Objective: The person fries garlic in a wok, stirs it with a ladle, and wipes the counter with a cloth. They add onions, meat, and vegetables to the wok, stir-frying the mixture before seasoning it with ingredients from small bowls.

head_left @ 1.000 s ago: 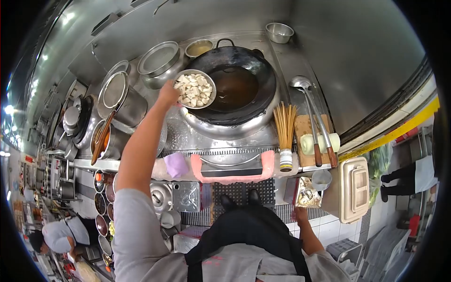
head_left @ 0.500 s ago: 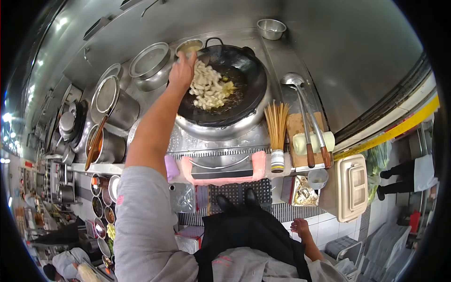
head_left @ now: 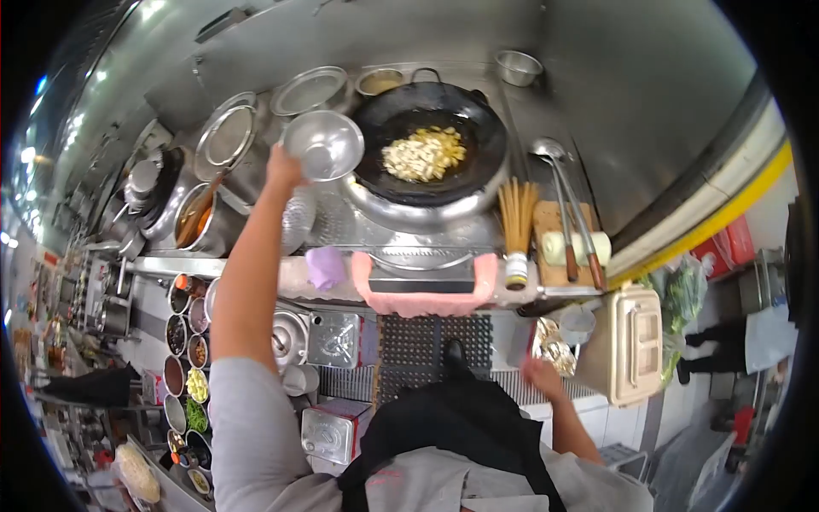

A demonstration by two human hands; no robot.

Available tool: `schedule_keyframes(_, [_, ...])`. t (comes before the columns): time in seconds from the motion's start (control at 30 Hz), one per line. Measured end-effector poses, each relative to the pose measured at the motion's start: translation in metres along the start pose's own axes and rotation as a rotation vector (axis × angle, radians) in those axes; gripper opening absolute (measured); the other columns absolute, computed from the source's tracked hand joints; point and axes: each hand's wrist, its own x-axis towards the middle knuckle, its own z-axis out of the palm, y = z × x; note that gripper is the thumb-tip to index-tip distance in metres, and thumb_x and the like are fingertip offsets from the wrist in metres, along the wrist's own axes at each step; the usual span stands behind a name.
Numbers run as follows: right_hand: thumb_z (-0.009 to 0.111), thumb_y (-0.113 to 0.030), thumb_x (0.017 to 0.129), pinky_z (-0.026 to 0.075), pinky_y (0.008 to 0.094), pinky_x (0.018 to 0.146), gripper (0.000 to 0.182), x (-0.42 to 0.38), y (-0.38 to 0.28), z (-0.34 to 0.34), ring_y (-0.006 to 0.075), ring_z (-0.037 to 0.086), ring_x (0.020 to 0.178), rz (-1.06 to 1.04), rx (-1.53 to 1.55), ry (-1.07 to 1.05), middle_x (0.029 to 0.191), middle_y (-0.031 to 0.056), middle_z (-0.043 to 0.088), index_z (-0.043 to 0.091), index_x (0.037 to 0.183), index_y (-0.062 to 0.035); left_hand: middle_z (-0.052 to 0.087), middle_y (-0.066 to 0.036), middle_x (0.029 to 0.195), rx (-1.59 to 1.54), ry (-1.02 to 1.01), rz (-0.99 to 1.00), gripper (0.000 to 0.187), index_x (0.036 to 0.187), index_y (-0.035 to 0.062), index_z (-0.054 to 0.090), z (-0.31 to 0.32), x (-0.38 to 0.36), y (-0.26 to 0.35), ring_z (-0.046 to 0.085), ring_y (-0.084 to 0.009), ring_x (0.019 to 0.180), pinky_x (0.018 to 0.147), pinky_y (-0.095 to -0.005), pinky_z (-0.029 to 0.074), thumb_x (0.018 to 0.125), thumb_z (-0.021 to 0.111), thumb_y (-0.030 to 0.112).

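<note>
My left hand [head_left: 285, 167] grips the rim of a shiny metal bowl [head_left: 324, 145], tilted so that its inside shows, with no food visible in it. The bowl is held just left of a black wok [head_left: 486, 141] on the stove. Pale, sliced-looking pieces [head_left: 414, 160] with yellowish bits lie heaped in the middle of the wok, in some oil. Down by my side, my right hand [head_left: 539, 377] is apart from the counter and near a foil-lined container [head_left: 553, 346]; its fingers are smeared by motion.
Right of the wok stand a bamboo-stick brush [head_left: 517, 222] and two ladles [head_left: 567, 209] on a cutting board. At left are lidded pots [head_left: 226, 136] and a pot with a wooden-handled tool [head_left: 200, 209]. A pink towel [head_left: 426, 303] hangs at the front edge.
My left hand has drawn back left from over the wok, and the bowl now shows in it. The pale pieces, falling before, lie in the wok. My right hand has risen slightly.
</note>
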Motion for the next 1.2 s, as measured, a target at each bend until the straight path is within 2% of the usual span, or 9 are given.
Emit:
schedule_keyframes(0.07, [0.055, -0.028, 0.097, 0.045, 0.0415, 0.053, 0.027, 0.051, 0.009, -0.037, 0.0274, 0.058, 0.056, -0.4, -0.239, 0.576, 0.064, 0.0095, 0.059, 0.061, 0.082, -0.0061, 0.06, -0.02, 0.12, -0.295, -0.155, -0.062, 0.051, 0.137, 0.0088, 0.039, -0.017, -0.039, -0.019, 0.068, -0.0339, 0.097, 0.056, -0.0371, 0.063, 0.088, 0.049, -0.001])
schedule_keyframes(0.1, [0.057, -0.025, 0.096, 0.046, 0.0459, 0.058, 0.026, 0.033, -0.089, -0.067, 0.0374, 0.06, 0.062, -0.473, -0.29, 0.808, 0.065, 0.0144, 0.06, 0.059, 0.081, -0.0046, 0.058, -0.02, 0.122, -0.283, -0.207, -0.101, 0.052, 0.139, 0.0092, 0.037, -0.022, -0.052, -0.029, 0.068, -0.0333, 0.096, 0.056, -0.0381, 0.063, 0.089, 0.05, 0.0])
schedule_keyframes(0.27, [0.066, -0.024, 0.086, 0.05, 0.0484, 0.092, 0.052, 0.153, -0.1, -0.148, 0.0449, 0.057, 0.11, -0.171, -0.86, 0.664, 0.12, 0.028, 0.057, 0.046, 0.126, 0.0014, 0.059, -0.016, 0.116, -0.277, -0.137, -0.006, 0.06, 0.144, 0.0057, 0.029, -0.036, -0.126, -0.083, 0.067, -0.0265, 0.092, 0.063, -0.039, 0.061, 0.089, 0.052, 0.003])
schedule_keyframes(0.53, [0.067, -0.02, 0.083, 0.05, 0.0522, 0.087, 0.042, 0.149, -0.125, -0.191, 0.0464, 0.059, 0.101, -0.097, -0.893, 0.898, 0.116, 0.0268, 0.059, 0.055, 0.12, -0.0024, 0.06, -0.015, 0.115, -0.457, -0.107, -0.051, 0.053, 0.138, 0.0078, 0.04, -0.075, -0.225, -0.057, 0.068, -0.0254, 0.093, 0.059, -0.0343, 0.063, 0.086, 0.045, -0.003])
schedule_keyframes(0.77, [0.062, -0.018, 0.08, 0.049, 0.0459, 0.088, 0.046, 0.201, -0.121, -0.252, 0.0428, 0.063, 0.101, -0.125, -0.591, 0.635, 0.105, 0.0282, 0.065, 0.057, 0.121, 0.0018, 0.059, -0.012, 0.109, -0.495, 0.074, -0.16, 0.053, 0.137, 0.0077, 0.041, -0.076, -0.265, -0.073, 0.065, -0.0186, 0.082, 0.055, -0.0292, 0.061, 0.085, 0.045, -0.002])
schedule_keyframes(0.87, [0.063, -0.015, 0.08, 0.049, 0.0494, 0.09, 0.052, 0.18, -0.141, -0.254, 0.0475, 0.061, 0.104, -0.414, -0.532, 0.703, 0.106, 0.03, 0.065, 0.053, 0.126, 0.0056, 0.059, -0.012, 0.108, -0.538, 0.118, -0.183, 0.055, 0.138, 0.0078, 0.039, -0.073, -0.288, -0.079, 0.064, -0.0179, 0.079, 0.053, -0.0278, 0.061, 0.084, 0.045, -0.003])
schedule_keyframes(1.0, [0.059, -0.008, 0.083, 0.051, 0.033, 0.055, 0.054, 0.136, -0.2, -0.25, 0.019, 0.064, 0.063, -0.406, -0.067, 0.282, 0.081, 0.0125, 0.065, 0.051, 0.135, 0.0034, 0.06, -0.012, 0.11, -0.597, 0.175, -0.235, 0.058, 0.14, 0.0092, 0.036, -0.07, -0.32, -0.095, 0.066, -0.0182, 0.08, 0.052, -0.0268, 0.059, 0.085, 0.044, -0.004])
schedule_keyframes(1.03, [0.056, -0.005, 0.085, 0.043, 0.0237, 0.045, 0.051, 0.124, -0.219, -0.244, 0.0062, 0.051, 0.054, -0.434, -0.01, 0.186, 0.074, 0.0037, 0.057, 0.052, 0.136, 0.0027, 0.06, -0.012, 0.11, -0.601, 0.186, -0.249, 0.057, 0.14, 0.0093, 0.036, -0.069, -0.327, -0.095, 0.066, -0.0179, 0.08, 0.051, -0.0268, 0.059, 0.085, 0.043, -0.004])
schedule_keyframes(1.2, [0.056, -0.006, 0.084, 0.046, 0.0274, 0.046, 0.045, 0.128, -0.258, -0.212, 0.0098, 0.053, 0.053, -0.414, -0.197, -0.138, 0.069, 0.0043, 0.056, 0.059, 0.129, -0.0043, 0.06, -0.011, 0.108, -0.656, 0.263, -0.296, 0.057, 0.14, 0.0103, 0.036, -0.065, -0.361, -0.122, 0.064, -0.0163, 0.077, 0.051, -0.0259, 0.059, 0.085, 0.045, -0.002])
